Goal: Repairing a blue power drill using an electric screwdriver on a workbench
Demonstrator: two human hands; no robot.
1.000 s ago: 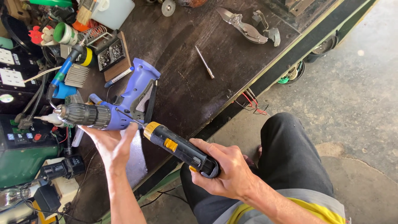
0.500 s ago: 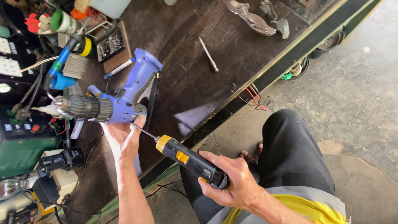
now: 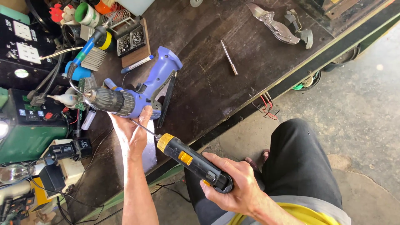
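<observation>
Left hand [image 3: 132, 134] clamped on a purple drill [image 3: 135, 96]; right hand [image 3: 235, 189] grips an electric screwdriver [image 3: 192, 162], whose thin bit could slip off and jab the palm.

Dark workbench [image 3: 216, 87] with metal rod [image 3: 229, 63]

I counted one purple cordless drill [image 3: 137, 96] in my left hand [image 3: 132, 132] and one black-and-yellow electric screwdriver [image 3: 192, 161] in my right hand [image 3: 233, 189]. On the worktop [image 3: 208, 83] lay one loose bit [image 3: 229, 57], one pen [image 3: 137, 64] and one tray of screws [image 3: 132, 41].
</observation>
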